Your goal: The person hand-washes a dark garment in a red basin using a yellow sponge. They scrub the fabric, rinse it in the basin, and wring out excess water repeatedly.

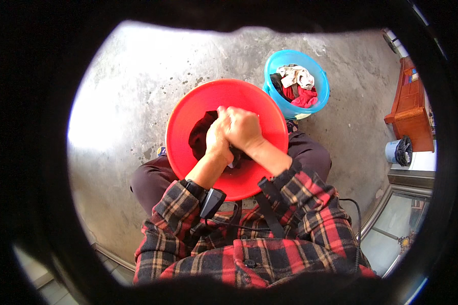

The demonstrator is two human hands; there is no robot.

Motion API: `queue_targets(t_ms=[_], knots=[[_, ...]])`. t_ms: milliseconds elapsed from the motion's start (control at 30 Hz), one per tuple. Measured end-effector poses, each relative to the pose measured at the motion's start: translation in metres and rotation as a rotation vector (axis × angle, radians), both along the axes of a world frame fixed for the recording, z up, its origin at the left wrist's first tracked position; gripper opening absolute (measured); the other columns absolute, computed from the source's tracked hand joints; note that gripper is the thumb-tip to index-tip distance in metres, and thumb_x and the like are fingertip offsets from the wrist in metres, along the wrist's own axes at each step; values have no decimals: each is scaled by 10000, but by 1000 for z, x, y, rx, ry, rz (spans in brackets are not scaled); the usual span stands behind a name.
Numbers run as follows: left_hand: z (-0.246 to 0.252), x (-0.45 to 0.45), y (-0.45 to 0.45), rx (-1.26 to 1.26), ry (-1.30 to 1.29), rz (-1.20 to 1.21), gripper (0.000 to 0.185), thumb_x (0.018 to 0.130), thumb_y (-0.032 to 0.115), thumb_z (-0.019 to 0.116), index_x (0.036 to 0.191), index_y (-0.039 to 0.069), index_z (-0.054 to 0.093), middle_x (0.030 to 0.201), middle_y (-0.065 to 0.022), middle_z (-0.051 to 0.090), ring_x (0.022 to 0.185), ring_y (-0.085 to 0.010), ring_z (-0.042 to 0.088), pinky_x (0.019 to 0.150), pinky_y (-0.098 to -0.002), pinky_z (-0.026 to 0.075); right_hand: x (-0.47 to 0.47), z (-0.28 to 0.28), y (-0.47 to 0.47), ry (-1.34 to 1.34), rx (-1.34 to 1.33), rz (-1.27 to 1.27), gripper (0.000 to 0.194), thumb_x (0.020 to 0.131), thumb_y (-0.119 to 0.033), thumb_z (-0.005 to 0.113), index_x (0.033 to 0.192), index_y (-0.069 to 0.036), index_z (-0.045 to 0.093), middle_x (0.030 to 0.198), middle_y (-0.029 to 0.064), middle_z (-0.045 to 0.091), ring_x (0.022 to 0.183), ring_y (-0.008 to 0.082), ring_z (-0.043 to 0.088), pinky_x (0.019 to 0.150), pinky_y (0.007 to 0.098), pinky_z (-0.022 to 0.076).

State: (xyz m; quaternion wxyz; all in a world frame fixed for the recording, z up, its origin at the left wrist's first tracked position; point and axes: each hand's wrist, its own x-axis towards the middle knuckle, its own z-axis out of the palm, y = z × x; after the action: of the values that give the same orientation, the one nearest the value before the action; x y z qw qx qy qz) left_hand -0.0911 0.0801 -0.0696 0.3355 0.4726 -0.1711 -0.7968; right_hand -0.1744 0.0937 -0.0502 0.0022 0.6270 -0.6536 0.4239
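A round red plastic basin (229,91) stands between my knees. My left hand (218,137) and my right hand (242,127) are pressed together over the middle of it, both closed around dark cloth. The dark wet-looking cloth (199,135) bulges out to the left of my hands, and some more of it shows below them. How much of the cloth lies inside my fists is hidden. Beyond the basin on the right, a blue plastic bucket (322,82) holds a heap of clothes (295,85), white, red, pink and dark.
Wet spots mark the concrete floor (152,110) left of the basin. At the far right stand a wooden cabinet (410,106) and a small bin with a black liner (399,151). Below them is a glass-paned metal frame (389,221). A black cable (358,221) hangs by my right sleeve.
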Motion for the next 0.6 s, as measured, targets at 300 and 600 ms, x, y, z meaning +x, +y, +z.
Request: queue_targets(t_ms=[300, 600], knots=[[-14, -5, -10, 21, 94, 71, 146, 820, 264, 547, 843, 134, 611, 803, -57, 624, 766, -210, 592, 719, -346, 476, -8, -2, -14, 47, -64, -200, 371, 923, -289, 518, 618, -86, 577, 592, 158, 608, 514, 347, 607, 466, 476, 492], [-17, -4, -19, -141, 480, 80, 175, 893, 304, 492, 848, 154, 572, 762, -29, 590, 639, -209, 545, 607, -367, 458, 11, 13, -7, 60, -43, 81, 294, 915, -259, 546, 707, -56, 595, 685, 168, 631, 602, 352, 624, 542, 433, 510]])
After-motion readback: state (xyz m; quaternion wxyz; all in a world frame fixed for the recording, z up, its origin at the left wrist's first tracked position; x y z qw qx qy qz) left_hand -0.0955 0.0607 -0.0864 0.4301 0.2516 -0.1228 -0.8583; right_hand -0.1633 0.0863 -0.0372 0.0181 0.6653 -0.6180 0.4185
